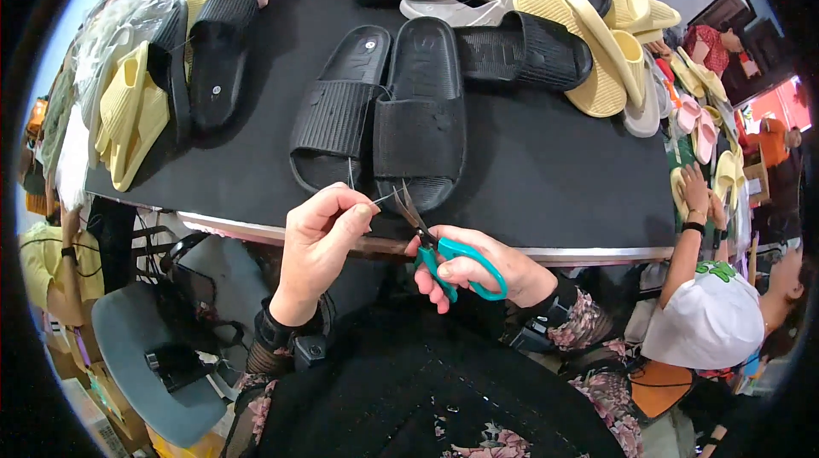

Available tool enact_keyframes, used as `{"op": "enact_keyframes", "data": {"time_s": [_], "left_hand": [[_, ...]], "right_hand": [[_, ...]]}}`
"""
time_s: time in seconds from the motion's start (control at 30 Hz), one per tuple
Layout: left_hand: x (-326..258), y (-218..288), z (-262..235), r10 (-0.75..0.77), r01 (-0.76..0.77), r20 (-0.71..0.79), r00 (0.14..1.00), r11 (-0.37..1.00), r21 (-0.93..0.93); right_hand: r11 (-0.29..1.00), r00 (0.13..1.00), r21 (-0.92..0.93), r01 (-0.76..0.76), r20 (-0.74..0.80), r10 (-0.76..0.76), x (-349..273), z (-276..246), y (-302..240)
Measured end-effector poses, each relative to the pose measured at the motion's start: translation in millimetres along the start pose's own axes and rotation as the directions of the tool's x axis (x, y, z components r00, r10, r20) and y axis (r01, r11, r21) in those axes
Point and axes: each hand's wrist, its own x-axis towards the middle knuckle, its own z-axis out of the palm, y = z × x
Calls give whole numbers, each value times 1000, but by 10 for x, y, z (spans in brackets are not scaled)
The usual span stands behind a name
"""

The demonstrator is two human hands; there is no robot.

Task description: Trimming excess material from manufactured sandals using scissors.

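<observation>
A pair of black slide slippers [420, 134] lies side by side in front of me, toes toward me. At their toe end my left hand [317, 232] pinches a thin strand [388, 197] between thumb and fingers. The strand stretches right toward the blades of teal-handled scissors [468, 263], which my right hand [512, 269] grips through the handles. The blades point up and left and stand slightly apart, close to the strand. Whether they touch it I cannot tell.
More black slides [220, 57] and yellow slippers [132, 117] lie at left, beside plastic bags [128, 14]. Yellow slippers [589, 49] are heaped at right. The black table [546, 176] has a pale front edge. A grey chair [162, 356] stands lower left; a person in a white cap [704, 321] works at right.
</observation>
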Motion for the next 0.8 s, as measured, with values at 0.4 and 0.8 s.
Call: {"op": "enact_keyframes", "data": {"time_s": [0.4,0.8], "left_hand": [[-100,-20,-33,-83,81,-48,995,996,-42],[-644,86,-727,-246,305,-272,930,931,201]], "right_hand": [[991,991,-129,26,-130,-43,23,4,16],[946,967,-323,32,-228,-111,-95,27,-183]]}}
